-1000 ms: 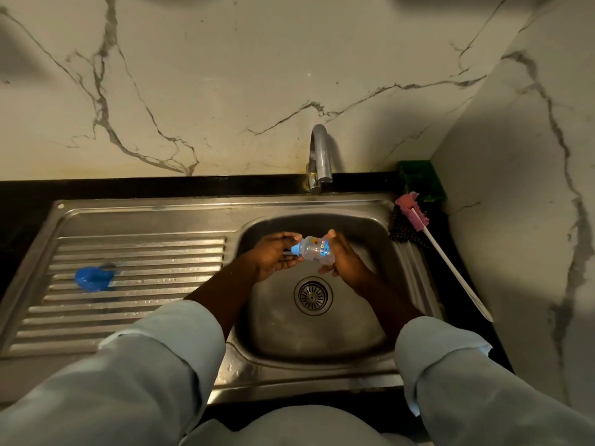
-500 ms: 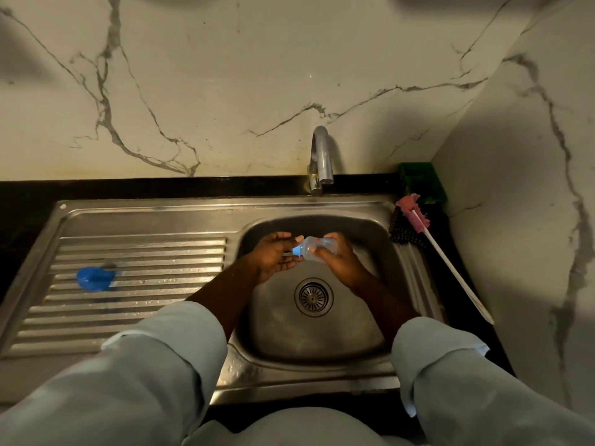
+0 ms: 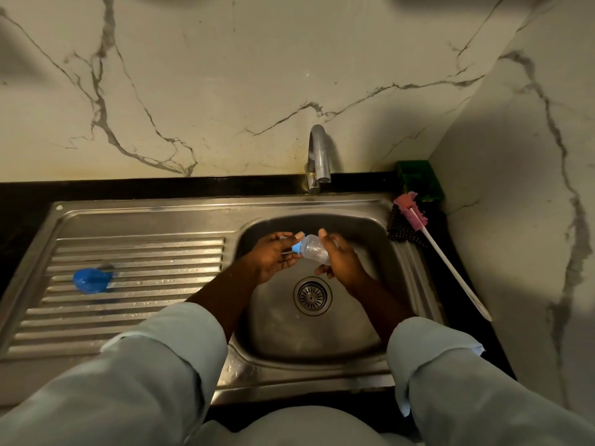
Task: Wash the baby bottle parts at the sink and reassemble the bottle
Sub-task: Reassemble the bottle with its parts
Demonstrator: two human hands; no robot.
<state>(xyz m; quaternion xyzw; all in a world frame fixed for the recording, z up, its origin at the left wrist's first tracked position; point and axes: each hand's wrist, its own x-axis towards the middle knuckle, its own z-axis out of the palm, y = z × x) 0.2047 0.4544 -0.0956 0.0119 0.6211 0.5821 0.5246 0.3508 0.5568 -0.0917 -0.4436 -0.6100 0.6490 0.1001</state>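
Clear plastic bottle point(image 3: 314, 249) is lying sideways over the steel sink point(image 3: 322, 333), above the drain point(image 3: 312, 296). Right hand point(image 3: 343, 263) is curling its fingers around the body; left hand point(image 3: 273, 257) is pinching the blue collar point(image 3: 297, 247). Blue cap point(image 3: 91, 280) is resting on the drainboard, a pink-headed brush point(image 3: 431, 244) at the right.

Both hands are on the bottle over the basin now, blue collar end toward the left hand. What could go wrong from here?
1. The bottle is held on its side above the sink; wet fingers could let it slip and drop toward the drain.
2. The left hand pinches the blue collar while the right hand grips the body; it may thread on crooked.
3. The blue cap on the drainboard could be forgotten.
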